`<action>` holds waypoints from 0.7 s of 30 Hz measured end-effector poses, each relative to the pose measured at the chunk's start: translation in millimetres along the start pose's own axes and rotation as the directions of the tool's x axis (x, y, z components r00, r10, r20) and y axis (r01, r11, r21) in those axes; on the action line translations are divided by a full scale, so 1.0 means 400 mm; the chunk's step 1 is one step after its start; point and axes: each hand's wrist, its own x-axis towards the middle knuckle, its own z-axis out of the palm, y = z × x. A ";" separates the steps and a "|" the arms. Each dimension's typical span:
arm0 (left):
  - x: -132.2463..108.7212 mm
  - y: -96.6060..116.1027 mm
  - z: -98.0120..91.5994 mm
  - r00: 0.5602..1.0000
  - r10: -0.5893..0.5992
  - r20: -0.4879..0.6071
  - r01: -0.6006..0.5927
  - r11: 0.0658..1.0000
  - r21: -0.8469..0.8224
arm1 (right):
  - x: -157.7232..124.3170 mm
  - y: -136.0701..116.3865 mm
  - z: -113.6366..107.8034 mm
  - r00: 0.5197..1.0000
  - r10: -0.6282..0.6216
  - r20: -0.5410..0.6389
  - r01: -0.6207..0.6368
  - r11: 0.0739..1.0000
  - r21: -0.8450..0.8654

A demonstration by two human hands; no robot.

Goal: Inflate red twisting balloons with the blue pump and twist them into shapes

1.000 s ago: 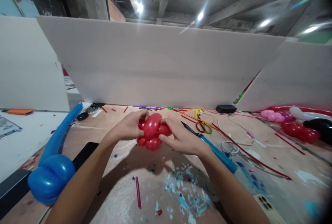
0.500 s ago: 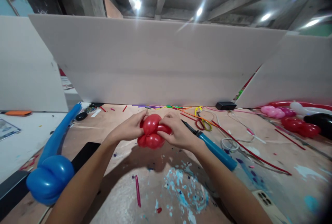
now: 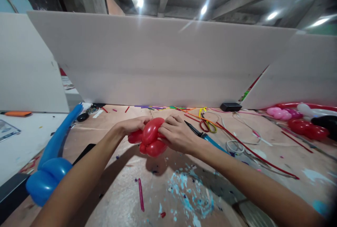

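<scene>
A red twisted balloon [image 3: 154, 132] with several round bubbles is held above the table in front of me. My left hand [image 3: 135, 125] grips it from the left, fingers bent behind a smaller bubble that points left. On the other side, my right hand [image 3: 175, 132] has its fingers curled over the balloon's right part and hides it. Just right of that hand lies a blue balloon pump [image 3: 210, 141] with a black nozzle, partly covered by my right forearm. A blue twisted balloon [image 3: 48, 181] with a long straight tail rests by my left forearm.
A white board [image 3: 168, 58] stands along the table's back edge. Uninflated balloons, including a long red one [image 3: 255, 151], and scissors [image 3: 207, 123] lie to the right. More inflated balloons [image 3: 308, 128] sit far right. A black box [image 3: 230, 107] stands near the board.
The red balloon has turned in my hands, and a bubble now sticks out to the left. My right forearm has swung outward and covers more of the pump.
</scene>
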 end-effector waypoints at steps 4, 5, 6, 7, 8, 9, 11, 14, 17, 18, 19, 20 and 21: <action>0.021 -0.008 -0.023 0.989 -0.131 0.074 0.142 0.975 -0.168 | 0.013 0.008 -0.007 0.997 -0.075 -0.005 0.074 0.992 -0.099; 0.023 -0.009 -0.028 0.982 -0.169 0.081 0.181 0.969 -0.169 | 0.015 0.012 -0.011 0.994 -0.107 -0.007 0.105 0.987 -0.122; 0.024 -0.011 -0.033 0.975 -0.203 0.089 0.215 0.964 -0.153 | 0.017 0.016 -0.014 0.990 -0.138 -0.012 0.135 0.981 -0.137; 0.023 -0.012 -0.038 0.969 -0.228 0.096 0.239 0.963 -0.128 | 0.018 0.021 -0.017 0.987 -0.161 -0.016 0.158 0.977 -0.142; 0.021 -0.012 -0.042 0.966 -0.238 0.100 0.248 0.963 -0.102 | 0.017 0.026 -0.018 0.985 -0.174 -0.017 0.170 0.976 -0.136; 0.017 -0.010 -0.045 0.967 -0.234 0.104 0.242 0.967 -0.080 | 0.016 0.032 -0.018 0.985 -0.172 -0.016 0.169 0.978 -0.123; 0.001 0.000 -0.045 0.976 -0.190 0.110 0.196 0.979 -0.048 | 0.012 0.040 -0.014 0.991 -0.135 -0.001 0.134 0.987 -0.092; -0.037 0.030 -0.028 0.991 -0.105 0.082 0.097 0.990 0.103 | 0.006 0.047 -0.002 0.998 -0.061 0.033 0.063 0.995 -0.072; -0.071 0.061 -0.002 0.999 -0.021 -0.032 0.032 0.922 0.386 | 0.004 0.049 -0.001 0.999 0.015 0.049 -0.014 1.000 -0.016; -0.078 0.069 0.004 0.997 0.018 -0.081 0.023 0.876 0.482 | 0.004 0.049 -0.005 0.997 0.052 0.054 -0.053 0.998 0.027; -0.084 0.076 0.007 0.991 0.058 -0.121 0.020 0.825 0.565 | 0.005 0.050 -0.010 0.994 0.091 0.061 -0.096 0.993 0.074; -0.088 0.082 0.006 0.985 0.094 -0.145 0.021 0.768 0.640 | 0.006 0.050 -0.017 0.990 0.128 0.066 -0.135 0.983 0.121; -0.091 0.088 0.002 0.982 0.114 -0.149 0.022 0.718 0.696 | 0.007 0.049 -0.024 0.985 0.156 0.071 -0.165 0.972 0.166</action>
